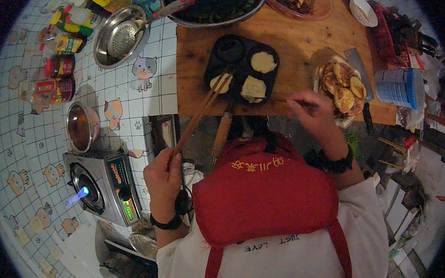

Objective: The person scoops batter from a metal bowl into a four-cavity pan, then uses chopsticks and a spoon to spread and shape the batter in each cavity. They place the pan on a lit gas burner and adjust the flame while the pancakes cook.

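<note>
My left hand [163, 178] grips a pair of long wooden chopsticks [199, 117], whose tips reach over the middle of a black four-well frying pan [236, 56]. Pale batter rounds [263, 62] lie in three wells; the far left well looks dark inside. The pan sits on a wooden board [297, 40], its wooden handle [222, 133] pointing towards me. At the pan's near right, my right hand [315, 111] has its fingers pinched around a thin utensil [281, 100], blurred, its end at the near right round. Beside this hand, browned pancakes [342, 88] are heaped on a dish.
On the left, a portable gas stove [102, 190] burns with a blue flame [83, 192]. Behind it stands a bowl of reddish-brown liquid [81, 127]. A metal basin [120, 37] holds a perforated ladle. A cleaver [358, 75] and a blue-lidded tub [399, 88] are at the right.
</note>
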Tool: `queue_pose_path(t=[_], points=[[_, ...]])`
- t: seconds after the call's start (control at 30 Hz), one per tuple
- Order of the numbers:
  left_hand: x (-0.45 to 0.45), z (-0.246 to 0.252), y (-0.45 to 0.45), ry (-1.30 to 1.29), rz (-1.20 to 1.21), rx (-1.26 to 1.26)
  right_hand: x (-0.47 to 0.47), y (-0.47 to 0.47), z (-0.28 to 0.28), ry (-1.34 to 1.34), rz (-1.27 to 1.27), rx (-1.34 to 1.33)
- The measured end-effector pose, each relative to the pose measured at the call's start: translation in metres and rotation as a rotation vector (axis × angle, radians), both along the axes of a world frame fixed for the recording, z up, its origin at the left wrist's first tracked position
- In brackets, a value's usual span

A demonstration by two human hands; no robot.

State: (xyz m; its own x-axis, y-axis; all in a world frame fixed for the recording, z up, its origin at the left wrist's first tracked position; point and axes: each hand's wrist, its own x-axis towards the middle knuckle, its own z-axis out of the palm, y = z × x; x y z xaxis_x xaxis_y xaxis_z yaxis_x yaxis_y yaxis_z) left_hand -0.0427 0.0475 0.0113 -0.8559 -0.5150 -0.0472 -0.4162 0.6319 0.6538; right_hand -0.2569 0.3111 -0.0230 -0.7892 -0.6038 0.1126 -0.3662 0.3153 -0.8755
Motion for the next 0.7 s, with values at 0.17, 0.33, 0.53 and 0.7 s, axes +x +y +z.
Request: queue_pose_path(t=[0.17,0.33,0.53,0.7], points=[[0.000,-0.002,-0.006,0.045,0.021,-0.038,0.002,0.001,0.019,0.241,0.068,-0.063],[0.003,0.001,-0.016,0.031,0.042,-0.057,0.006,0.005,0.030,0.200,-0.024,-0.093],[0.007,-0.001,-0.024,-0.049,0.008,-0.071,-0.004,-0.013,0.024,0.200,0.014,-0.050],[0.009,0.003,-0.025,-0.040,0.008,-0.110,-0.009,-0.044,0.011,0.288,0.122,-0.079]])
